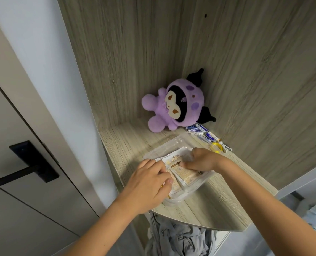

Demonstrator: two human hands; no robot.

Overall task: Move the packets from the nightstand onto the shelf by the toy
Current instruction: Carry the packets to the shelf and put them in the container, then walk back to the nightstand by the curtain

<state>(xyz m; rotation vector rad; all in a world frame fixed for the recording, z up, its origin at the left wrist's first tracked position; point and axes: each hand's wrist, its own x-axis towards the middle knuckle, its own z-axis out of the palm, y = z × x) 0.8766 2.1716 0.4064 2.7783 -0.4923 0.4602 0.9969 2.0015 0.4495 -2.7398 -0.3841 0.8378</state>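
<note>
We look down into a corner of wood-grain wall panels, with a pale door and its black lever handle off to the left. Below them the curved wooden shelf juts out, and under its front edge hangs crumpled grey clothing. At the back of the shelf a purple plush toy leans into the corner, and just beside it to the right lie several blue-and-white batteries, a yellow ring and a small white clip. In front of the toy, near but apart from it, sits a clear plastic bag holding flat beige packets, and it already rests on the shelf. Our left hand lies over the near end of the bag, fingers gently bent and laid against the packets, pressing rather than gripping as far as we can tell. Our right hand is curled at the far side, fingertips bunched down on the plastic, seemingly pinching a fold of it, though the contact itself is partly hidden. We judge that the carry is done and the placing step is in hand: the packets are being settled into position. The next move, we think, calls for letting go without dragging the slippery bag toward the front edge, perhaps after a small nudge back toward the toy.
</note>
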